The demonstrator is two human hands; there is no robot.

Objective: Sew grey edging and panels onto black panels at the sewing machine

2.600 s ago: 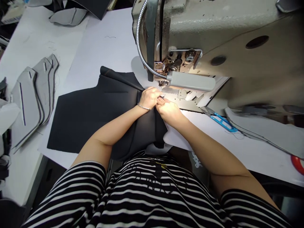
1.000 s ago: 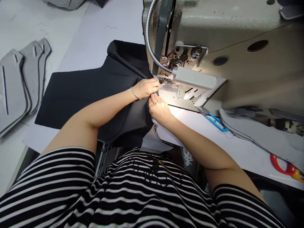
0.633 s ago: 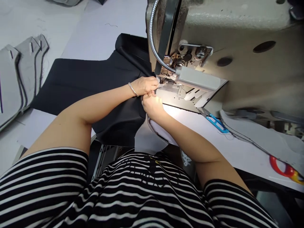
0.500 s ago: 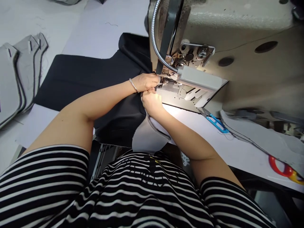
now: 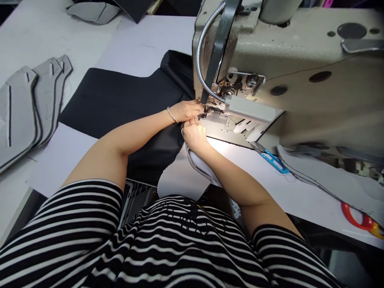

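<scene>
My left hand (image 5: pixel 189 110), with a bracelet at the wrist, presses its closed fingers on the edge of the black fabric (image 5: pixel 126 96) right beside the needle area of the sewing machine (image 5: pixel 240 48). Just below it, my right hand (image 5: pixel 195 133) is closed on a grey fabric piece (image 5: pixel 183 176) that hangs over the table edge toward my lap. The two hands nearly touch. The fingertips and the exact spot where the fabrics meet are partly hidden. A lamp on the machine lights my right hand and the metal plate (image 5: pixel 222 126).
Stacked grey panels (image 5: pixel 21 116) lie at the left, another grey piece (image 5: pixel 93 12) at the back. Right of my hands are blue thread snips (image 5: pixel 273 160), grey fabric pieces (image 5: pixel 330 172) and red-handled scissors (image 5: pixel 354 218). The machine body fills the upper right.
The view has tilted, so everything sits slightly lower and more of the machine's top shows. The hanging grey piece has swung a little left. Both hands keep their places by the needle.
</scene>
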